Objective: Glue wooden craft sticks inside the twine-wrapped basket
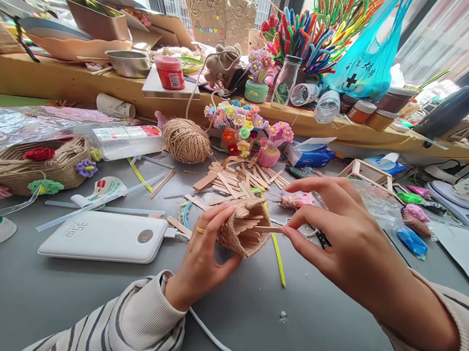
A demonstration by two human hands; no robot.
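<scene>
My left hand [208, 250] is wrapped round a small twine-covered holder [250, 246], tilted so that its open mouth faces right. Several wooden craft sticks lie inside the holder. Between the thumb and forefinger of my right hand [334, 234] is the end of one craft stick [270, 229]; its other end reaches into the holder's mouth. Behind the holder, a pile of loose craft sticks [228, 179] is spread on the grey table [250, 314]. A yellow-green pipe cleaner [279, 260] lies under and beyond the holder.
Left of my hands lie a white power bank [103, 236] with a cable and a twine basket [32, 163] with flowers. A ball of twine [187, 141] and crocheted flowers [238, 117] stand behind. The ledge holds a glass bottle [287, 83] and a blue plastic bag [364, 56].
</scene>
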